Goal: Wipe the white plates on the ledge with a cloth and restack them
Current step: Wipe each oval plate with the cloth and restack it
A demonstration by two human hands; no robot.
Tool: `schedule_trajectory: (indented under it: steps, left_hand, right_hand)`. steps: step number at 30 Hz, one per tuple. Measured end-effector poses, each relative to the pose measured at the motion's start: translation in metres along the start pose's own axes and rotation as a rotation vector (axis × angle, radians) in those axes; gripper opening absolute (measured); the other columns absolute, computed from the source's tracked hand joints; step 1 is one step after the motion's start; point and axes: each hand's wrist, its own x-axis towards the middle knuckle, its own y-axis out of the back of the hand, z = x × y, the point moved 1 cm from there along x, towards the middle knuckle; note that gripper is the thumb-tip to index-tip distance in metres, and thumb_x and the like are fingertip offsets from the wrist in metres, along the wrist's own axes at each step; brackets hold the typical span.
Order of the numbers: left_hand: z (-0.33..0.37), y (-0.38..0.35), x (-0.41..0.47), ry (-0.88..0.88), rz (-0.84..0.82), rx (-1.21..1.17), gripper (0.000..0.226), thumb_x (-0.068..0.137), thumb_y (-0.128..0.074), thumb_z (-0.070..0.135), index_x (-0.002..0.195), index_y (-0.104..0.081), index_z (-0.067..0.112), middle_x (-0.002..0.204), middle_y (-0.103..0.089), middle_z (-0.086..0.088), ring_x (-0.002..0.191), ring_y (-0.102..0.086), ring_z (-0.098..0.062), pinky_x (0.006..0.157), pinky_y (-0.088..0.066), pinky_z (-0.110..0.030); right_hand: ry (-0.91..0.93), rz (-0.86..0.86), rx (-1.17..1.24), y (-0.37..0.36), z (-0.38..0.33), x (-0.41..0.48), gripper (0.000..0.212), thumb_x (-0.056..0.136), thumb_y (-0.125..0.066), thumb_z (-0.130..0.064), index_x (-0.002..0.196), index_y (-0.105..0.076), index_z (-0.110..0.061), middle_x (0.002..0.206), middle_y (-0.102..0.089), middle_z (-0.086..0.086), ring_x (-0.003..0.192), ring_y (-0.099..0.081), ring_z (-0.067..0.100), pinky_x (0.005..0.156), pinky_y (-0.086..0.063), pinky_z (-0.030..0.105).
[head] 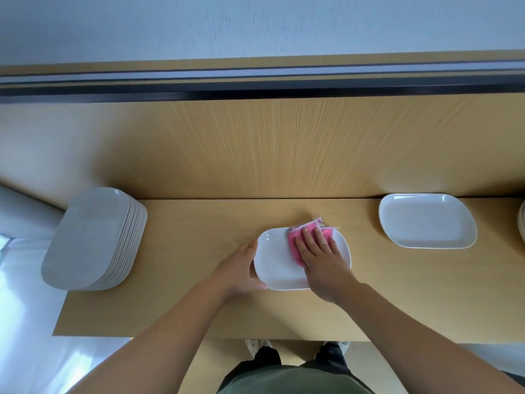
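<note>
Two hands are working on one plate, which is lying face up on the ledge, about midway along it and toward its near edge. The left hand is clasping the plate's left rim, thumb and fingers curling round the edge, probably to stop it sliding under the rubbing. The right hand is grasping nothing: its fingers are lying straight, pressing the cloth onto the plate's far right part, likely so that the flat palm is spreading the pressure evenly. One far corner of the cloth is poking past the rim over the wood. That plate is carrying only the cloth.

At the ledge's left end a tall stack is standing well apart, seemingly waiting for wiping. Off to the right, the right plate is sitting alone, face up and holding nothing, probably starting the clean pile.
</note>
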Motion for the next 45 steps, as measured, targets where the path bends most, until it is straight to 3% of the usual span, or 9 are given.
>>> schedule_trajectory:
  steps: [6,10,16,21,23,25,35,41,45]
  left_hand:
    - [-0.01,-0.001,0.006,0.027,0.032,-0.005,0.107,0.061,-0.082,0.045,0.15,-0.025,0.027,0.15,-0.035,0.009,0.134,-0.036,-0.011,0.107,-0.037,-0.034]
    - [-0.012,-0.002,0.007,0.037,0.034,-0.023,0.106,0.059,-0.081,0.049,0.148,-0.028,0.031,0.145,-0.041,0.013,0.129,-0.042,-0.009,0.103,-0.041,-0.034]
    - [-0.01,0.003,0.005,0.015,0.052,-0.033,0.097,0.059,-0.08,0.048,0.144,-0.035,0.034,0.139,-0.046,0.017,0.125,-0.046,-0.008,0.099,-0.044,-0.034]
    - [-0.008,0.006,0.004,-0.014,0.062,-0.033,0.089,0.062,-0.081,0.042,0.14,-0.038,0.042,0.133,-0.05,0.017,0.123,-0.047,-0.008,0.097,-0.044,-0.032]
    - [-0.006,0.009,0.004,-0.016,0.065,-0.019,0.09,0.064,-0.081,0.04,0.142,-0.037,0.041,0.137,-0.048,0.016,0.125,-0.046,-0.008,0.1,-0.043,-0.032]
    - [-0.004,0.012,0.004,-0.01,0.086,0.047,0.093,0.065,-0.081,0.042,0.144,-0.034,0.035,0.142,-0.044,0.014,0.128,-0.044,-0.01,0.1,-0.041,-0.03]
    - [-0.001,0.022,0.001,-0.03,0.04,0.365,0.085,0.076,-0.061,0.069,0.148,-0.024,0.044,0.131,-0.042,0.013,0.123,-0.045,-0.009,0.093,-0.043,-0.028]
    - [0.0,0.027,-0.002,0.038,0.036,0.397,0.086,0.072,-0.06,0.073,0.145,-0.02,0.053,0.116,-0.041,0.01,0.114,-0.046,-0.008,0.087,-0.041,-0.028]
    - [0.001,0.029,-0.004,0.054,0.034,0.411,0.089,0.068,-0.06,0.077,0.144,-0.017,0.058,0.106,-0.034,0.011,0.112,-0.046,-0.009,0.083,-0.039,-0.029]
  right_hand:
    - [-0.053,0.07,0.092,0.009,-0.019,0.006,0.071,0.077,-0.054,-0.022,0.145,-0.04,-0.006,0.152,-0.037,0.014,0.14,-0.023,0.036,0.108,-0.029,0.052]
    - [0.003,0.048,0.133,0.007,-0.028,0.01,0.073,0.098,-0.036,-0.022,0.147,0.017,-0.013,0.156,0.022,0.005,0.138,0.028,0.03,0.114,0.013,0.046]
    - [0.068,-0.024,0.124,0.014,-0.043,0.015,0.077,0.098,-0.036,-0.025,0.141,0.029,-0.017,0.159,0.024,0.005,0.139,0.032,0.03,0.118,0.012,0.047]
    - [0.186,-0.032,0.115,0.017,-0.05,0.018,0.064,0.091,-0.009,-0.039,0.144,0.021,-0.019,0.161,0.015,0.003,0.137,0.033,0.029,0.116,0.016,0.044]
    - [0.251,0.005,0.114,0.015,-0.051,0.021,0.075,0.079,0.002,-0.042,0.15,0.007,-0.018,0.163,0.001,0.004,0.139,0.026,0.03,0.115,0.014,0.044]
    - [0.306,0.026,0.102,0.012,-0.049,0.023,0.076,0.081,-0.004,-0.038,0.154,-0.011,-0.015,0.162,-0.013,0.005,0.142,0.016,0.03,0.116,0.008,0.045]
    - [0.5,-0.074,0.194,0.011,-0.036,0.004,0.074,0.086,0.005,-0.045,0.156,-0.007,-0.024,0.16,0.004,-0.01,0.142,0.025,0.014,0.114,0.02,0.031]
    - [0.524,-0.078,0.306,0.011,-0.02,-0.01,0.061,0.096,-0.015,-0.043,0.151,-0.033,-0.024,0.157,-0.03,-0.008,0.149,-0.01,0.016,0.116,0.01,0.029]
    - [0.529,-0.093,0.35,0.013,-0.006,-0.023,0.054,0.098,-0.022,-0.041,0.147,-0.04,-0.025,0.152,-0.038,-0.011,0.147,-0.018,0.011,0.117,0.0,0.023]
